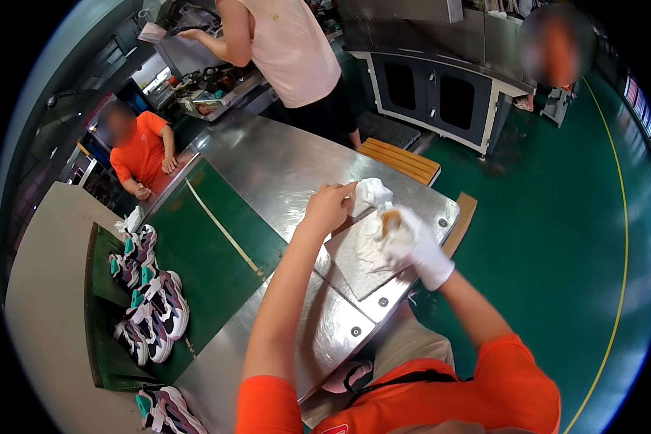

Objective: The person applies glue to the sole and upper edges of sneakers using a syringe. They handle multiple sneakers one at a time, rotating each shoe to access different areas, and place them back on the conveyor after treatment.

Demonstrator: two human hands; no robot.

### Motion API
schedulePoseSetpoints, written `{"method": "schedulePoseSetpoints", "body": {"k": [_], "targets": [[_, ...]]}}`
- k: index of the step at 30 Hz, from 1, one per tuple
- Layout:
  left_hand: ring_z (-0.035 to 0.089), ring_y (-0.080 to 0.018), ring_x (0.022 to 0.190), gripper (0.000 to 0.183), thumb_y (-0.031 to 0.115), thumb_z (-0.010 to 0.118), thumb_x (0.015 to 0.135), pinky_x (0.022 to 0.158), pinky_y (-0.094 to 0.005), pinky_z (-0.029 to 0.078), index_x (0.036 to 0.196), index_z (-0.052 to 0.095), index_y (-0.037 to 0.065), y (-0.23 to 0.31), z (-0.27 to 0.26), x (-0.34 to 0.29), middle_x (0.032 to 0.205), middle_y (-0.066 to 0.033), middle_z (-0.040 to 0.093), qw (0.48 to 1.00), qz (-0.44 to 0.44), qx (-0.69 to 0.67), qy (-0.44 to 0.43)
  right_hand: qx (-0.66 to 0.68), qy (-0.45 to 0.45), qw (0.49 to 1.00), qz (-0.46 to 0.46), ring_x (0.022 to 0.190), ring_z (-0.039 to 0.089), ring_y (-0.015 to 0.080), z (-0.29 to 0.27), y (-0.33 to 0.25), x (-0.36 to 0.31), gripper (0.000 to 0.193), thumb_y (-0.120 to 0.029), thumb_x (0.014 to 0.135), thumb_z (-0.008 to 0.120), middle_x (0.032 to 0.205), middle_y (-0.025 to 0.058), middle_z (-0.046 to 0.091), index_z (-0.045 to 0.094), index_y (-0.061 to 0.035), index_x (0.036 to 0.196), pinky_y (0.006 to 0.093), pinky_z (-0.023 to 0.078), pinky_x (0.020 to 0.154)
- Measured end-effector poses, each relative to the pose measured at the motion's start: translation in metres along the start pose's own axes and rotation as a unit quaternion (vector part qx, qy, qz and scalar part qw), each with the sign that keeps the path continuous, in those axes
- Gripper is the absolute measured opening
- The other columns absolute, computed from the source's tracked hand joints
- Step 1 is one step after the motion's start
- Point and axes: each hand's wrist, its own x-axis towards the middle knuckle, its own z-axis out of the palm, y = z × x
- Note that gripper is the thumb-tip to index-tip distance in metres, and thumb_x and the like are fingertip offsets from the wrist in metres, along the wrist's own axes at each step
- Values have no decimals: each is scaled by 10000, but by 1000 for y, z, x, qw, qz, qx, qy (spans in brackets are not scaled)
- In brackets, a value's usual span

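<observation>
Bare and with curled fingers, my left hand (328, 208) grips the edge of a bunched white cloth (371, 194) over the metal table. My right hand (423, 249) wears a white glove and is closed on a small tan-brown piece (390, 221), whose kind I cannot make out. Just under the gloved hand lies a crumpled white cloth (371, 249), resting on a flat pale grey sheet (356, 269) near the table's edge. My fingertips on the right are partly hidden by the glove and cloth.
A green conveyor belt (217, 249) runs along the left of the metal table (260, 155), with several multicoloured sneakers (168, 304) at its near end. Across it sits a co-worker in orange (148, 148); another person (296, 58) stands beyond. A slatted wooden platform (398, 160) lies on the floor.
</observation>
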Motion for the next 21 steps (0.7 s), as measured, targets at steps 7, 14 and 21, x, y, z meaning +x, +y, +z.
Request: {"method": "schedulePoseSetpoints", "body": {"k": [7,14,21], "targets": [[586,-287,1065,378,145,598,891,882,-345,466,1266,585,104,3,-47,-122,1139,-136,641,985,-7,-102,137,-287,106,938,-161,946,634,256,53,37,-14,682,-276,677,824,1013,149,629,492,-41,1224,340,510,807],[620,-180,1016,253,159,590,926,819,-273,484,1135,655,32,9,-52,-241,1116,-95,665,922,-182,-318,127,-328,108,909,-232,927,624,263,65,25,-28,677,-258,669,834,1018,155,617,490,-46,1212,332,501,825],[629,-217,986,334,133,579,934,822,-302,517,1201,560,-68,-8,-46,-325,1095,-171,637,641,-273,-699,161,-240,51,959,-139,900,583,183,103,50,-41,770,-239,629,880,1045,99,568,448,-26,1229,290,490,822]]}}
